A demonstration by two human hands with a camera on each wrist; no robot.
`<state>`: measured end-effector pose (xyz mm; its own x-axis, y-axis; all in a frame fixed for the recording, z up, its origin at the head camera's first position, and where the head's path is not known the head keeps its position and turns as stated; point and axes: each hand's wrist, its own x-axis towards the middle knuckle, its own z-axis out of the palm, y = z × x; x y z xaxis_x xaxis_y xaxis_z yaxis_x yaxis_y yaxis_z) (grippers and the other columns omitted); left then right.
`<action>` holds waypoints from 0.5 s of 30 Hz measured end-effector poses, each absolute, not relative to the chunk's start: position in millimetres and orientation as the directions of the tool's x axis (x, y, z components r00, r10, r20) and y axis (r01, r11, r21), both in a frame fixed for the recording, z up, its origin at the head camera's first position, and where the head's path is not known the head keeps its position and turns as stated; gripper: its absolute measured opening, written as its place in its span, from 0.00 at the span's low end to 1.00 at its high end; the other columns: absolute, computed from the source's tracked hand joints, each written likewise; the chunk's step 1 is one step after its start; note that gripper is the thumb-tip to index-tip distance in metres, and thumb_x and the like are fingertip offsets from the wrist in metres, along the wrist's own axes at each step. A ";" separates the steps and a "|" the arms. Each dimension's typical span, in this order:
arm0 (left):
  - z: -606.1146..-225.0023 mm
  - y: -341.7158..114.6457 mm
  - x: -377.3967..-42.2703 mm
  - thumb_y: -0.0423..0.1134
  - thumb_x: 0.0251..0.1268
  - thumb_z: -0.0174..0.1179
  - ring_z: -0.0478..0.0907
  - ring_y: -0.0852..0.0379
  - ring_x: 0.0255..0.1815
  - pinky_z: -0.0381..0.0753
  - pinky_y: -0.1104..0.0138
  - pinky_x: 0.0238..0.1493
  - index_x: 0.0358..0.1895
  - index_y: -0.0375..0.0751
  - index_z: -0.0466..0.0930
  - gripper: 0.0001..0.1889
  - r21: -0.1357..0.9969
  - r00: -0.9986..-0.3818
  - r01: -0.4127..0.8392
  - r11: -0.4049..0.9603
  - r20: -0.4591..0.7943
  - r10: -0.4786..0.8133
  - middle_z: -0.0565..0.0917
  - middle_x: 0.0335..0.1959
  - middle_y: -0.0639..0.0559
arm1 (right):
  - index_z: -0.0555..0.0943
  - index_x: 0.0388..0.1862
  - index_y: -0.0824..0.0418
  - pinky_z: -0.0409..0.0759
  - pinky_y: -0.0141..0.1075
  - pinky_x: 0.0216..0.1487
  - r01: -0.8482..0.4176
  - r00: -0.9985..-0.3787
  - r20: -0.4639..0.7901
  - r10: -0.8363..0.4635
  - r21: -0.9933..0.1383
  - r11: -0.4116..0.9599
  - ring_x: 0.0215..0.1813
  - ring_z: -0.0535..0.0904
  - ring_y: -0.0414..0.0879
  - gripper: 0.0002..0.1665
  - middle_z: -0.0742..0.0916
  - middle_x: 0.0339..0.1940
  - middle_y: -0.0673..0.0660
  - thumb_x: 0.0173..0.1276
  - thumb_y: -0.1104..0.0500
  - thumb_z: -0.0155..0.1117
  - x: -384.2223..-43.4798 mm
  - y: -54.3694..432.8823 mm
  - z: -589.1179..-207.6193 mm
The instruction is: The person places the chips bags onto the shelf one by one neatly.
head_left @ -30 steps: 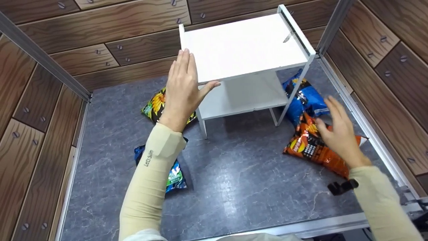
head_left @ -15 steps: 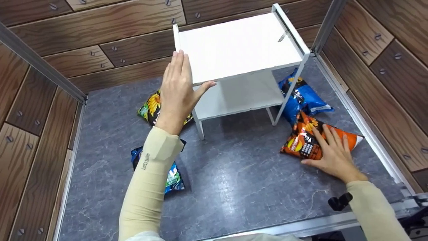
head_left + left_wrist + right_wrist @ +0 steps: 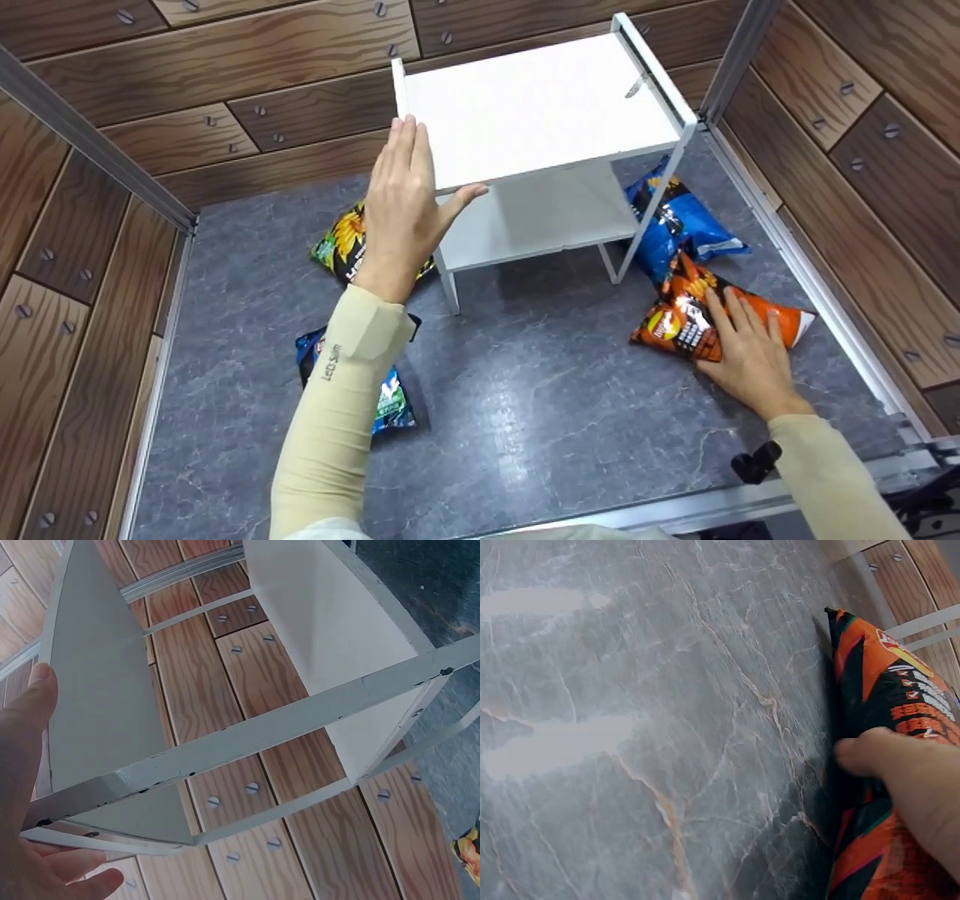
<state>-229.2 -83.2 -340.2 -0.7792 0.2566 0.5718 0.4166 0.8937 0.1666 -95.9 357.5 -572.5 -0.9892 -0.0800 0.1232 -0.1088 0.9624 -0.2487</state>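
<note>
An orange bag of chips lies on the floor in the head view, by the right wall. My right hand holds it, fingers spread over its top and thumb against its near side; the far fingertips are hidden in the right wrist view. My left hand rests at the near left corner of a white two-tier shelf. Its fingers lie straight along the left side bar, with the thumb along the front edge. From the left wrist view, a leg of the shelf runs in between thumb and fingers.
A blue bag touches the orange one, partly behind the shelf leg. Left of the shelf lies a yellow-and-black bag. Another blue bag sits under my left forearm. Wood-patterned walls and metal rails enclose the grey floor.
My right hand has come down from above the orange bag of chips onto it, and its thumb has drawn in against the bag. My left hand has stayed at the shelf.
</note>
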 end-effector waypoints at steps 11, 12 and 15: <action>-340.9 -82.9 -228.8 0.71 0.59 0.56 0.60 0.41 0.78 0.62 0.55 0.77 0.71 0.25 0.63 0.53 0.166 -0.770 0.413 0.896 0.589 0.246 0.65 0.73 0.32 | 0.50 0.82 0.56 0.68 0.70 0.57 -0.089 -0.979 0.203 -0.011 -0.378 0.921 0.58 0.73 0.77 0.66 0.73 0.67 0.78 0.48 0.60 0.79 -89.8 353.8 -561.2; -341.0 -82.7 -229.1 0.71 0.59 0.56 0.60 0.41 0.78 0.62 0.55 0.77 0.71 0.25 0.63 0.52 0.168 -0.770 0.414 0.895 0.588 0.246 0.65 0.73 0.32 | 0.50 0.82 0.55 0.71 0.70 0.53 -0.076 -0.983 0.185 -0.001 -0.398 0.914 0.55 0.75 0.78 0.65 0.74 0.65 0.79 0.50 0.59 0.79 -89.4 353.7 -559.0; -341.9 -82.9 -229.8 0.71 0.59 0.56 0.60 0.41 0.78 0.61 0.55 0.77 0.71 0.25 0.63 0.52 0.172 -0.774 0.412 0.895 0.585 0.244 0.65 0.74 0.32 | 0.52 0.81 0.58 0.75 0.69 0.42 -0.045 -0.988 0.152 0.027 -0.451 0.891 0.47 0.77 0.80 0.59 0.77 0.58 0.83 0.55 0.60 0.76 -89.0 353.3 -551.9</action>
<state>-229.8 -82.9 -341.9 -0.7736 0.2441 0.5848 0.4123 0.8947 0.1719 -89.0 353.3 -551.9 -0.9881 0.0273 0.1516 -0.0446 0.8914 -0.4510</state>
